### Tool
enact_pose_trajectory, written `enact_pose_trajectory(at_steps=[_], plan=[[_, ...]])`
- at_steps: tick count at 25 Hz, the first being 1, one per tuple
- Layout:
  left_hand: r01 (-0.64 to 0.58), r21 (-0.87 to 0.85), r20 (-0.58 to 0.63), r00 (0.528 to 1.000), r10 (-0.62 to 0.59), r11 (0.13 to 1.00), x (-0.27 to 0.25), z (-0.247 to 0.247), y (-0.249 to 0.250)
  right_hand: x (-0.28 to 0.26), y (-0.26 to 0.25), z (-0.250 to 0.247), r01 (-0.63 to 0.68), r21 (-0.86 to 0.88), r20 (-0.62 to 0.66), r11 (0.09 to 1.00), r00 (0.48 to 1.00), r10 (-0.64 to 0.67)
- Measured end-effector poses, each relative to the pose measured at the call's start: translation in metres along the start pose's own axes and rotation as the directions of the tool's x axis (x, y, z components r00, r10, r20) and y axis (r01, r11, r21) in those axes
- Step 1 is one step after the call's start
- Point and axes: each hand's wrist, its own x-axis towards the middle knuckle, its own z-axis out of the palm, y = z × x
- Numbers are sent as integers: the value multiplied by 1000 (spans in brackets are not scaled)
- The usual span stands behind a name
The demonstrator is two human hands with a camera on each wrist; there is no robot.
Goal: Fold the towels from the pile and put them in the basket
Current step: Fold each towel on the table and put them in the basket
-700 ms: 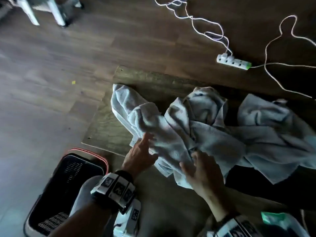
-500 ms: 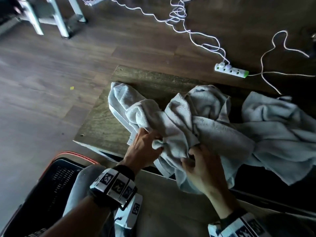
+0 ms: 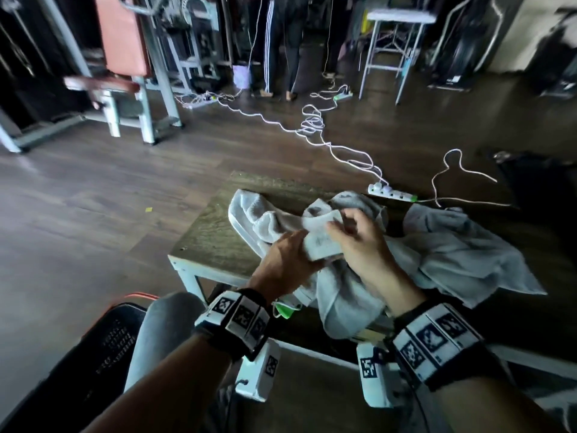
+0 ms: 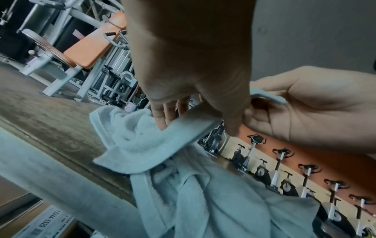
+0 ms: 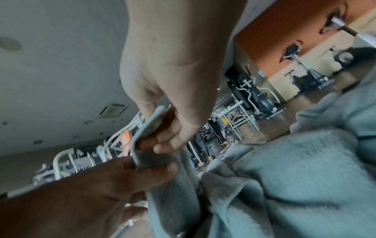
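Towel [image 3: 331, 242] edge is pinched in both hands at centre frame: left hand [image 3: 285, 264] and right hand [image 3: 359, 245] close together, above the surface [image 3: 212, 242]. Slide your pinches apart along the hem to find corners. Basket [image 3: 103, 345] waits lower left.

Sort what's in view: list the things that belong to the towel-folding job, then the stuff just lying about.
Job:
- towel, its edge held by the left hand and right hand
- towel pile on the low table
- basket on the floor

Lying about:
- power strip
- white cables
- gym bench
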Motion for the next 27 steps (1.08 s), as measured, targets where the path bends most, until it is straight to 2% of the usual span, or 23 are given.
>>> enact_pose_trajectory(at_steps=[3,5,6,7,9,10,12,13,15,17,20,23,25,27], plan=[[-31,-37,-97,995,27,999,-6,-19,16,-11,-10,-1,-5,77,-72,997,997,11],[-56,10,-101,993,57,998,-11,-30,22,-20,-12,-6,71,46,-83,996,994,-67],[-65,21,-94,993,67,998,-11,-33,22,-26,-12,-8,144,-24,-84,989,986,-145],[-74,26,-90,993,76,997,-10,-36,23,-33,-12,-11,240,-123,-63,963,967,-249],[-81,37,-87,993,84,996,-6,-37,27,-42,-9,-13,432,-328,69,841,898,-434],[-96,50,-92,991,101,994,-3,-36,27,-47,-7,-11,501,-386,145,775,862,-485],[-126,89,-77,988,133,988,3,-33,28,-47,-1,-7,566,-437,219,699,821,-527],[-136,117,-67,987,144,984,6,-32,27,-42,2,-6,566,-456,219,686,819,-530],[-126,137,-57,989,135,983,18,-28,15,-26,7,-9,511,-474,155,717,850,-504],[-48,135,-45,998,54,990,28,-27,-5,-7,10,-15,443,-469,60,764,879,-473],[74,87,-28,997,-72,993,44,-32,-37,31,22,-21,401,-486,-41,777,877,-478],[85,144,-14,996,-83,986,60,-37,-57,54,39,-12,332,-507,-89,796,898,-431],[62,167,14,998,-65,984,65,-39,-63,53,51,-5,284,-453,-51,845,938,-342],[43,107,54,997,-49,993,64,-33,-68,46,62,5,255,-402,67,880,966,-249]])
